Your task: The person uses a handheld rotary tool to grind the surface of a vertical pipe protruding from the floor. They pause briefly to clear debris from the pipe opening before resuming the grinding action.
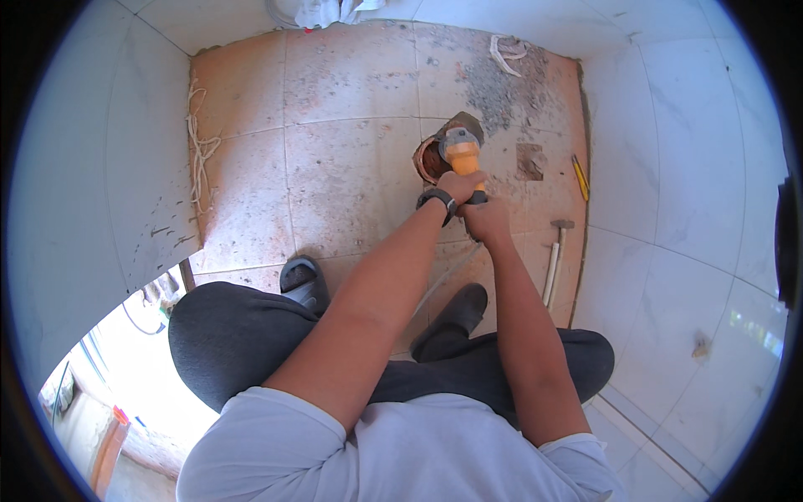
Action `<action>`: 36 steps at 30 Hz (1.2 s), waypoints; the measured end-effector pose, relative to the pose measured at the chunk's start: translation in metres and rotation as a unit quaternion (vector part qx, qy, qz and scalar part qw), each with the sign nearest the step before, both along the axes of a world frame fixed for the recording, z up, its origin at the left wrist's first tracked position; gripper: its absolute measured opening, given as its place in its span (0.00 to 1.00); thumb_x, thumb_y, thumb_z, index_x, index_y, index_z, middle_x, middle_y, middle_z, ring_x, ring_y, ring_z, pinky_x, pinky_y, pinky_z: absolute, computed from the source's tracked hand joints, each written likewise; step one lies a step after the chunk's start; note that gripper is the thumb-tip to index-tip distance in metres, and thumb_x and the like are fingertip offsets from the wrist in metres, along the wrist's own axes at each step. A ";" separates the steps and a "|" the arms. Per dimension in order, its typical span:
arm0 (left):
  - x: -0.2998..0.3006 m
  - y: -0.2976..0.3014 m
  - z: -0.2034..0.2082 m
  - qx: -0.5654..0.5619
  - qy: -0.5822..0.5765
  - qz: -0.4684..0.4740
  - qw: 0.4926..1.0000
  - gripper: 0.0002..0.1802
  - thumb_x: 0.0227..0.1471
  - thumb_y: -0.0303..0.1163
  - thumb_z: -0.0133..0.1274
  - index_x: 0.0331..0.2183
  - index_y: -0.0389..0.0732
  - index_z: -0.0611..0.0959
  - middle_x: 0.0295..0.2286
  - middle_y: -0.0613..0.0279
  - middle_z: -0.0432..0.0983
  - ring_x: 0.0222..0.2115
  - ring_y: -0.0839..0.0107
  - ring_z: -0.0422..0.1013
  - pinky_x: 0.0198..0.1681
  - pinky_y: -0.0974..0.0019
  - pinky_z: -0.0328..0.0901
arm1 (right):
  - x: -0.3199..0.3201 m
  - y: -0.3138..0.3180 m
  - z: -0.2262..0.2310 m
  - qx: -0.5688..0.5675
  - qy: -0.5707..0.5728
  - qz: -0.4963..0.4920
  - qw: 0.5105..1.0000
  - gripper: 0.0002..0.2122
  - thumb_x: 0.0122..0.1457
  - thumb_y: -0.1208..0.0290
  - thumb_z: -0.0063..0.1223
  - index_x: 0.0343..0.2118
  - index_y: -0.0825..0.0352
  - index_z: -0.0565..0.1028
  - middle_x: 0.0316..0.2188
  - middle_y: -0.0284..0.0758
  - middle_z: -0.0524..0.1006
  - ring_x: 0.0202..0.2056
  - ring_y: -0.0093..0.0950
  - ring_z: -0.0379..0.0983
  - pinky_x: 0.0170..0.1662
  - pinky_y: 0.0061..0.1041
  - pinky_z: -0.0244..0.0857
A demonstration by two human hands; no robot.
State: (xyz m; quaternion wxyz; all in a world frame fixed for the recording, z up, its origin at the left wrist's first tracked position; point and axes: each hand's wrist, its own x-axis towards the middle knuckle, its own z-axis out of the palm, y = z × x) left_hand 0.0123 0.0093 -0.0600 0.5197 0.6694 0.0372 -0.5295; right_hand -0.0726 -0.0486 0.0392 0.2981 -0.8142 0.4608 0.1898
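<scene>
Both my hands are closed around a yellow angle grinder [462, 155] with a grey metal head. My left hand [457, 185], with a dark watch on its wrist, wraps the body behind the head. Nearer to me, my right hand [487, 219] grips the dark rear end, where a cord [443, 280] trails back towards my legs. The grinder's head lies over the right side of a rough-edged hole [430, 161] in the tiled floor [351, 167]. The disc and its contact with the edge are hidden from view.
Grey rubble [506, 96] and a white strip lie at the far right. A square cutout [529, 161] is right of the grinder. Along the right wall are a yellow-handled tool [580, 177], a hammer [562, 226] and a white pipe [550, 274]. Tangled cord [199, 146] lies by the left wall.
</scene>
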 end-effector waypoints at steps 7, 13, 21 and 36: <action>0.003 -0.001 -0.004 0.002 -0.001 0.018 1.000 0.43 0.48 0.62 0.66 0.43 0.24 0.86 0.37 0.47 0.85 0.35 0.62 0.82 0.37 0.60 0.73 | 0.005 -0.002 -0.001 0.036 0.004 -0.018 0.999 0.22 0.41 0.57 0.70 0.32 0.73 0.83 0.27 0.46 0.84 0.31 0.40 0.83 0.37 0.37 0.73; 0.004 -0.004 -0.014 0.017 -0.003 0.031 0.999 0.40 0.48 0.58 0.68 0.42 0.24 0.86 0.37 0.48 0.85 0.33 0.63 0.82 0.35 0.60 0.74 | 0.005 -0.004 -0.007 0.010 -0.020 0.028 0.999 0.18 0.44 0.57 0.70 0.26 0.71 0.82 0.18 0.42 0.81 0.22 0.35 0.82 0.29 0.35 0.73; -0.005 -0.010 -0.024 0.000 0.032 0.077 0.996 0.35 0.48 0.54 0.69 0.42 0.28 0.86 0.35 0.52 0.85 0.31 0.65 0.82 0.32 0.60 0.74 | 0.000 -0.010 -0.011 0.029 -0.018 0.021 0.999 0.18 0.44 0.57 0.69 0.25 0.71 0.83 0.20 0.45 0.82 0.25 0.37 0.83 0.31 0.36 0.73; 0.001 -0.025 -0.023 -0.044 0.051 0.075 0.995 0.31 0.50 0.50 0.69 0.42 0.31 0.85 0.32 0.57 0.83 0.25 0.67 0.80 0.25 0.61 0.72 | 0.006 -0.013 0.016 0.001 0.003 0.001 1.000 0.20 0.42 0.58 0.70 0.29 0.73 0.84 0.27 0.50 0.84 0.32 0.44 0.84 0.36 0.39 0.76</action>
